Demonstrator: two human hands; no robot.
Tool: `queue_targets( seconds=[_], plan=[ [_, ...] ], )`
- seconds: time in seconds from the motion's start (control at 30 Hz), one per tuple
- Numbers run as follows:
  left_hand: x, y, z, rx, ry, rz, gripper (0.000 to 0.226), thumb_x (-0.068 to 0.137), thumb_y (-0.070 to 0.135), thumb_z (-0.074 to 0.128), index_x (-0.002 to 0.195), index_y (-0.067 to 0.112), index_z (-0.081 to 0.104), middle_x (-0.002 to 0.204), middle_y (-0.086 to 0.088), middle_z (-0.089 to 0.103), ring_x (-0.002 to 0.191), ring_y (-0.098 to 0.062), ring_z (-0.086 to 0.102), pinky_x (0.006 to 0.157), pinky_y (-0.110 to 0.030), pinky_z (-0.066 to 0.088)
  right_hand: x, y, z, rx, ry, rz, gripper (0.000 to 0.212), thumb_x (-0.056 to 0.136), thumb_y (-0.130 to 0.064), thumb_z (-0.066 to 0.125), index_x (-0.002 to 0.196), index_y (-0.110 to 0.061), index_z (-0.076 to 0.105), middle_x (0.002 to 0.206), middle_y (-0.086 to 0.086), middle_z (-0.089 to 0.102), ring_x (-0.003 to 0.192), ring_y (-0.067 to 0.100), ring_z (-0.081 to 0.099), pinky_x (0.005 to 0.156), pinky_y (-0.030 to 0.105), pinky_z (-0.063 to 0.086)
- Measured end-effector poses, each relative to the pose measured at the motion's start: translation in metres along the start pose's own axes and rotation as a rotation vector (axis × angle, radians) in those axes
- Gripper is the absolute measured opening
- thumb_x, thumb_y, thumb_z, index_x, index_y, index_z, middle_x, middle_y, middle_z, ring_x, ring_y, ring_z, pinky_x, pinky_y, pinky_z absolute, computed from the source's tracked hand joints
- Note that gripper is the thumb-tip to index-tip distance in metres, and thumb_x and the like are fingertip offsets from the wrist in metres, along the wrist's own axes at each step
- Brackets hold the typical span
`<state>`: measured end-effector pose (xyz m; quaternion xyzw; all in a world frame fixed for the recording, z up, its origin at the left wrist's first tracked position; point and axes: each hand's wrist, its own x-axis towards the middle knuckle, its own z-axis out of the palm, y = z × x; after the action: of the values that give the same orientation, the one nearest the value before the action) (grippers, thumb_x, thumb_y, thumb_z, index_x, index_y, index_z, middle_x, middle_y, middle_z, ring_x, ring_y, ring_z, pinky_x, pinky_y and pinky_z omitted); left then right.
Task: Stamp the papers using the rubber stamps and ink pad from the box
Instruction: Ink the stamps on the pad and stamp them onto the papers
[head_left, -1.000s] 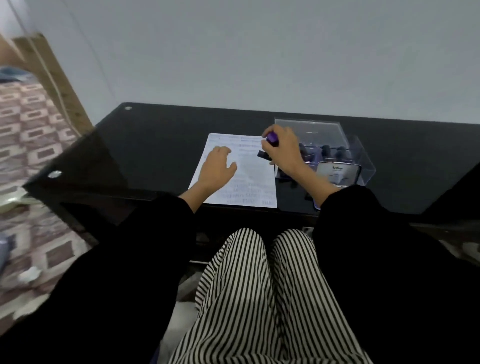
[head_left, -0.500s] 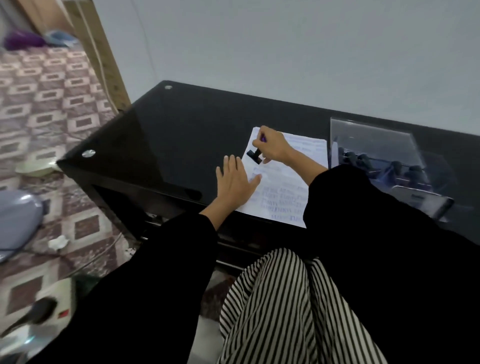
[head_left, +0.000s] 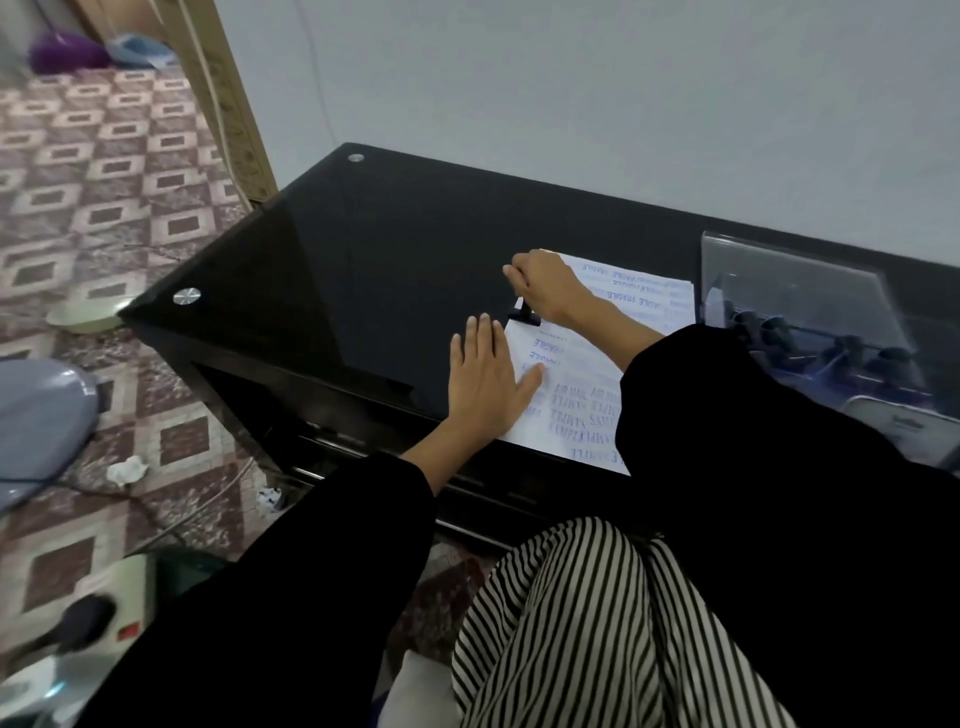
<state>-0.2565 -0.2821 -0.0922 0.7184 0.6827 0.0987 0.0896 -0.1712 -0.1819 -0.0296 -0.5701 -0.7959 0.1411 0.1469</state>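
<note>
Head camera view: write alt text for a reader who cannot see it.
The right hand holds a black rubber stamp on a paper sheet covered in blue imprints, while the left hand lies flat at its left edge. A clear box of stamps stands beside it.

You are sitting in a room of a home. The floor (head_left: 104, 171) across the left of the frame is laid with patterned brown and cream tiles, and a wooden door frame (head_left: 228, 104) at upper left opens onto more of the same. The black glass table (head_left: 363, 249) at centre stands against a plain pale wall (head_left: 571, 104) with a thin cable (head_left: 317, 78) running down it. On the tiles at left lie a pale dish (head_left: 83, 317), a crumpled scrap (head_left: 127, 470) and, at lower left, a white power strip (head_left: 124, 618) with a plug in it. Beyond the doorway, a purple thing (head_left: 67, 52) lies blurred. Only the stamped papers (head_left: 571, 364) and clear box (head_left: 789, 291) at right suggest desk work.
</note>
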Motion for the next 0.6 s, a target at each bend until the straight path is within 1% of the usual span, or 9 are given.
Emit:
queue_targets(
  seconds=[0.13, 0.2, 0.27, 0.33, 0.4, 0.5, 0.6],
  plan=[
    [0.001, 0.000, -0.001, -0.004, -0.012, -0.004, 0.079, 0.096, 0.055, 0.025, 0.148, 0.000, 0.003, 0.158, -0.015, 0.001, 0.147, -0.026, -0.005, 0.119, -0.040, -0.002, 0.001, -0.002, 0.005, -0.046, -0.012, 0.010, 0.026, 0.101, -0.023, 0.033, 0.084, -0.008, 0.045, 0.088, 0.010, 0.050, 0.078, 0.020, 0.047, 0.071, 0.028, 0.035],
    [0.000, 0.000, -0.001, 0.001, -0.019, -0.001, 0.078, 0.096, 0.054, 0.025, 0.148, 0.000, 0.002, 0.158, -0.015, 0.000, 0.147, -0.026, -0.005, 0.119, -0.040, -0.003, 0.001, -0.003, 0.008, -0.063, -0.020, 0.020, 0.026, 0.102, -0.024, 0.033, 0.086, -0.007, 0.047, 0.094, 0.013, 0.053, 0.079, 0.022, 0.049, 0.072, 0.028, 0.036],
    [0.000, 0.000, -0.001, 0.006, -0.019, 0.003, 0.078, 0.096, 0.054, 0.024, 0.148, 0.000, 0.002, 0.158, -0.015, -0.001, 0.147, -0.026, -0.006, 0.119, -0.040, -0.003, 0.000, -0.005, 0.011, -0.079, -0.011, 0.014, 0.030, 0.102, -0.024, 0.033, 0.096, -0.004, 0.054, 0.103, 0.016, 0.056, 0.087, 0.027, 0.055, 0.076, 0.030, 0.040],
    [0.000, 0.000, -0.002, 0.013, -0.012, 0.006, 0.077, 0.096, 0.054, 0.023, 0.148, 0.000, 0.003, 0.158, -0.016, 0.000, 0.147, -0.026, -0.005, 0.119, -0.041, -0.002, -0.001, -0.007, 0.014, -0.093, 0.010, 0.017, 0.033, 0.102, -0.023, 0.033, 0.106, 0.000, 0.056, 0.111, 0.017, 0.055, 0.094, 0.027, 0.057, 0.078, 0.029, 0.041],
    [-0.001, 0.000, -0.001, 0.018, -0.013, 0.005, 0.077, 0.096, 0.054, 0.022, 0.148, 0.000, 0.003, 0.158, -0.015, 0.000, 0.147, -0.026, -0.005, 0.119, -0.040, -0.002, -0.003, -0.009, 0.018, -0.110, 0.038, 0.030, 0.032, 0.102, -0.022, 0.033, 0.111, -0.001, 0.055, 0.114, 0.016, 0.054, 0.088, 0.024, 0.054, 0.075, 0.026, 0.038],
    [-0.001, 0.000, -0.001, 0.023, -0.017, 0.007, 0.076, 0.097, 0.053, 0.021, 0.148, 0.001, 0.002, 0.158, -0.015, -0.001, 0.147, -0.026, -0.006, 0.119, -0.041, -0.003, -0.005, -0.010, 0.022, -0.117, 0.088, 0.035, 0.031, 0.102, -0.021, 0.032, 0.111, -0.001, 0.054, 0.114, 0.015, 0.054, 0.081, 0.018, 0.046, 0.073, 0.024, 0.035],
    [-0.001, 0.000, -0.001, 0.022, -0.019, 0.007, 0.076, 0.097, 0.054, 0.021, 0.148, 0.000, 0.002, 0.158, -0.016, -0.001, 0.147, -0.026, -0.006, 0.119, -0.041, -0.002, -0.006, -0.012, 0.023, -0.130, 0.103, 0.031, 0.030, 0.102, -0.020, 0.032, 0.112, -0.001, 0.053, 0.115, 0.014, 0.054, 0.088, 0.022, 0.054, 0.073, 0.022, 0.036]
  ],
)
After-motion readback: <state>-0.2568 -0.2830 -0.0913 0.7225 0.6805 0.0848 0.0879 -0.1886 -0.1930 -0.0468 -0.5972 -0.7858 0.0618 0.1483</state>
